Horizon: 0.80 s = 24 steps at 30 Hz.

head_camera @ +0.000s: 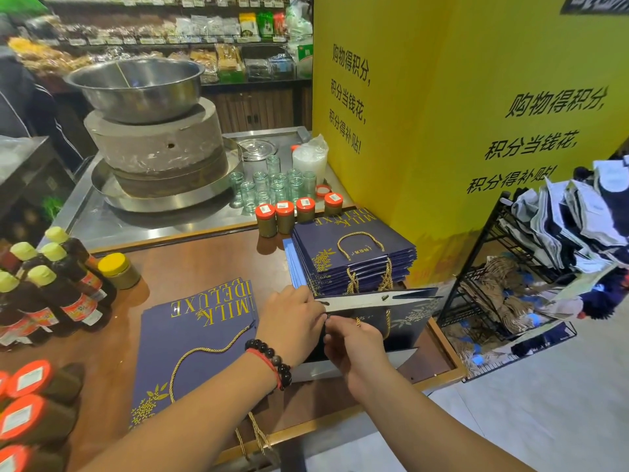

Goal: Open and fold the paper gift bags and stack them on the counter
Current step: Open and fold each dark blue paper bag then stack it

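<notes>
I am in the middle of opening one navy paper gift bag with gold rope handles (377,303), which stands partly spread at the lower centre-right of the frame on the brown wooden counter (204,264). My left hand (289,321) has its fingers curled over the bag's near left edge, gripping it, and my right hand (354,338), just beside the left, pinches the same edge lower down, the fingers closed narrowly on the paper. The bag's white inner lining shows along its open mouth, so I judge the opening step to be under way and the folding not yet done. Directly behind it, touching or nearly so, sits the tall stack of flat navy gift bags (354,253) printed in gold, against the yellow printed wall panel (459,114). To the left of my hands, in the lower centre of the frame, lies a low pile of flat navy bags with gold lettering (197,338), which I take to be the finished ones. The next move, I think, calls for pulling the sides apart and creasing it, then laying it squarely on that left pile without dragging its cords.
</notes>
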### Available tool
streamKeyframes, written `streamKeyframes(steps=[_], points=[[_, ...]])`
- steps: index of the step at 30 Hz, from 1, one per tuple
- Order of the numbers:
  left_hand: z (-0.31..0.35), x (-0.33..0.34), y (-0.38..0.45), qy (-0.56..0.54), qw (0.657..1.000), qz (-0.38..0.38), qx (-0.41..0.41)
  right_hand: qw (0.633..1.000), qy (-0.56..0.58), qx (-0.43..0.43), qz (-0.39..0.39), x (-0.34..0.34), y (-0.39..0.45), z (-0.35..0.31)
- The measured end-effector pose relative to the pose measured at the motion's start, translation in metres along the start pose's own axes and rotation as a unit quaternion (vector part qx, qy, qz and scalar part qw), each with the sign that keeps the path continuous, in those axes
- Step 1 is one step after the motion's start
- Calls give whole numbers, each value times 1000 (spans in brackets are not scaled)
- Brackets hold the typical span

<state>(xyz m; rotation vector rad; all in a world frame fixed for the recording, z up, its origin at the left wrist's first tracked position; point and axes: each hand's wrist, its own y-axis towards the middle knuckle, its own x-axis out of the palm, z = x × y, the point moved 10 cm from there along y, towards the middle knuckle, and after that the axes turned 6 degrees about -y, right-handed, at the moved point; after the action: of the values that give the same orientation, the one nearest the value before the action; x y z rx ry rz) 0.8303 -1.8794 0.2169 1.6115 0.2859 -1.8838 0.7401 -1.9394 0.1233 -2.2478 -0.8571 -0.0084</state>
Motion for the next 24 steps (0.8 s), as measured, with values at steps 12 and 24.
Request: streamKeyframes(steps=[12,24], points=[[0,-1,-3,-10,999,26,29,998,56,-6,-27,2,2,0],[-2,0,-2,-8,1000,12,17,997,46,-11,-64,0,-8,-1]])
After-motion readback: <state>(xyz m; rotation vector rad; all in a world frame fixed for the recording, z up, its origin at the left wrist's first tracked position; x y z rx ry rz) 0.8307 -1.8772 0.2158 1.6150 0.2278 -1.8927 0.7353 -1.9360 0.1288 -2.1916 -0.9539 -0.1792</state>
